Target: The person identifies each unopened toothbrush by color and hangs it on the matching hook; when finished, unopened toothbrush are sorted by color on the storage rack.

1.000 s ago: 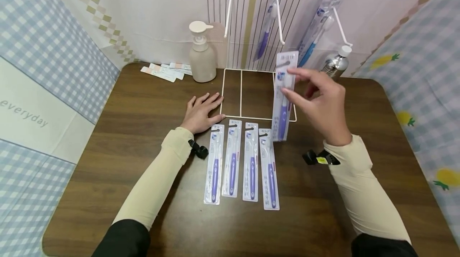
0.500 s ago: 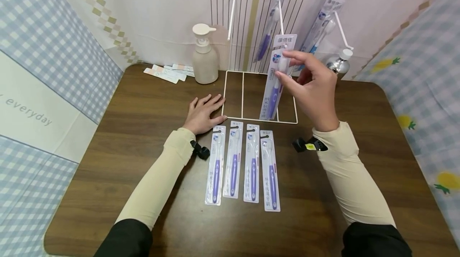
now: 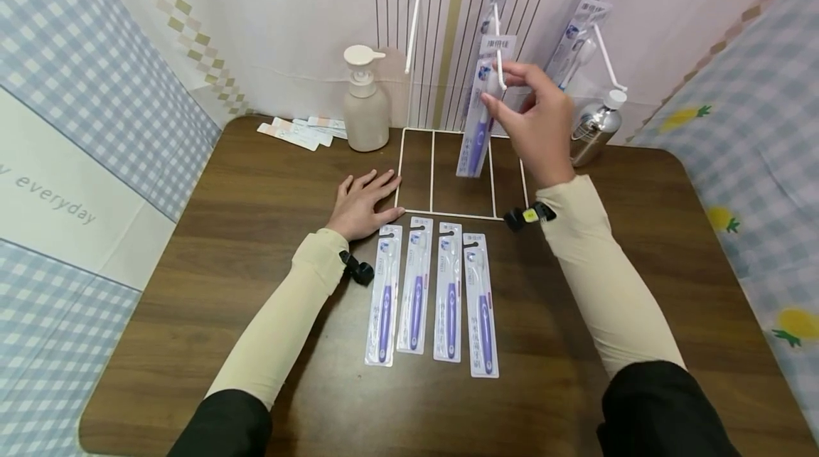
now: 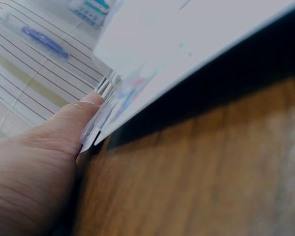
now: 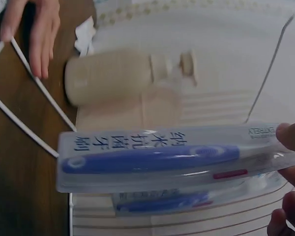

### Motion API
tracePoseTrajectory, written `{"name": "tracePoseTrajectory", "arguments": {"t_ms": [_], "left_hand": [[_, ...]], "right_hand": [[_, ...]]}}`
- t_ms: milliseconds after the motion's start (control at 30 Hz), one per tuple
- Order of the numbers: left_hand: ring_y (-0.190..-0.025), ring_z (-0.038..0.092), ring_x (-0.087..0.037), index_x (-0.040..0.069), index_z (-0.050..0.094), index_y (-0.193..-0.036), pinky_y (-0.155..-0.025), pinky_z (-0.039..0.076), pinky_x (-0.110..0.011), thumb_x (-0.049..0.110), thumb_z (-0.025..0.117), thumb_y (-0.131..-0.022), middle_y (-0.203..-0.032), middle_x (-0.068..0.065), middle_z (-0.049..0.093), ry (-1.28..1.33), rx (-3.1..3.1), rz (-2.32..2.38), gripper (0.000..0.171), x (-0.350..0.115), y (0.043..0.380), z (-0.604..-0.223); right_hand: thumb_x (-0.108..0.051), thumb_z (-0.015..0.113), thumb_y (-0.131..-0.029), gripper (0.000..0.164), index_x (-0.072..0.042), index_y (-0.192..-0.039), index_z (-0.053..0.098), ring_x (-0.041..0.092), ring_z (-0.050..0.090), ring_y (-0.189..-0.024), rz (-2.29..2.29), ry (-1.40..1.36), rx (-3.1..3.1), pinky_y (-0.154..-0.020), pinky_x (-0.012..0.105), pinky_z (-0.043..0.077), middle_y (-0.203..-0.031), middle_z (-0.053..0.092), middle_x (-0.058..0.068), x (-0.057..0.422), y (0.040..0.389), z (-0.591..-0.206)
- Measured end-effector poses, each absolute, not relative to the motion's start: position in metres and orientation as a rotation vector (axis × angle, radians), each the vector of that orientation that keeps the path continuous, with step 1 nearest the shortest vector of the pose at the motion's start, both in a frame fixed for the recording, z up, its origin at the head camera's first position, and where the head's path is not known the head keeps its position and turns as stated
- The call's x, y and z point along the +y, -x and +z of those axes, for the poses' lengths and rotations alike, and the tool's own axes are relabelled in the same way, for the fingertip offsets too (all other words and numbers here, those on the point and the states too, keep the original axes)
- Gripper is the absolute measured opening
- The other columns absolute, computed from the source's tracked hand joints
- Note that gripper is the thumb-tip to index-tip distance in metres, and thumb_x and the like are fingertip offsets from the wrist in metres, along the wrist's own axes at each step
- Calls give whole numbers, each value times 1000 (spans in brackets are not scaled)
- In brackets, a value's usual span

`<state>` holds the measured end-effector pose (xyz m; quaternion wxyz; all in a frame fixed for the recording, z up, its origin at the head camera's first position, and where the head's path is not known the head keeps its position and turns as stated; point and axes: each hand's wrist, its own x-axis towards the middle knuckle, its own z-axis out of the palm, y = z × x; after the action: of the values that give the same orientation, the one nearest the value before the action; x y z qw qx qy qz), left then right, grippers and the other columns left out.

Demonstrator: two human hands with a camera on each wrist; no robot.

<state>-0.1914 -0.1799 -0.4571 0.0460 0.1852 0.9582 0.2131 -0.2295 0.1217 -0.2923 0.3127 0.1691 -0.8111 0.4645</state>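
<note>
Pinching a toothbrush pack by its upper part, the right hand is at upper right of centre in the frame, where a white hook seems to pass through the slot. The left hand lies flat at frame centre, holding nothing, fingertips at the wire rack; the hands are apart. Good practice: slide the pack back level, without bending its top. Below, 4 clear packs lie side by side, 1 purple-handled toothbrush in each. Upper left of centre, a pump bottle; upper right, a capped metal bottle: contents not visible.
</note>
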Motion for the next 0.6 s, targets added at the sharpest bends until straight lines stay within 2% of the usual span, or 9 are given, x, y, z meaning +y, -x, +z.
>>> {"name": "tracePoseTrajectory", "arguments": {"t_ms": [300,600], "left_hand": [[-161,18,-25,29,36,-167,-126,-1,-56,58,60,-104,-174,8,26,-575,2923,659,74,-178,191,-459],[-161,18,-25,29,36,-167,-126,0,-57,58,60,-103,-173,8,26,-568,2930,658,74,-181,192,-457]], "right_hand": [[-22,88,-89,39,-15,-126,78,1,43,-55,1250,-296,-2179,-60,19,38,-111,79,5,116,290,-287],[-25,86,-91,40,-19,-130,75,3,45,-55,1272,-271,-2213,-60,22,41,-114,78,3,112,305,-286]]}}
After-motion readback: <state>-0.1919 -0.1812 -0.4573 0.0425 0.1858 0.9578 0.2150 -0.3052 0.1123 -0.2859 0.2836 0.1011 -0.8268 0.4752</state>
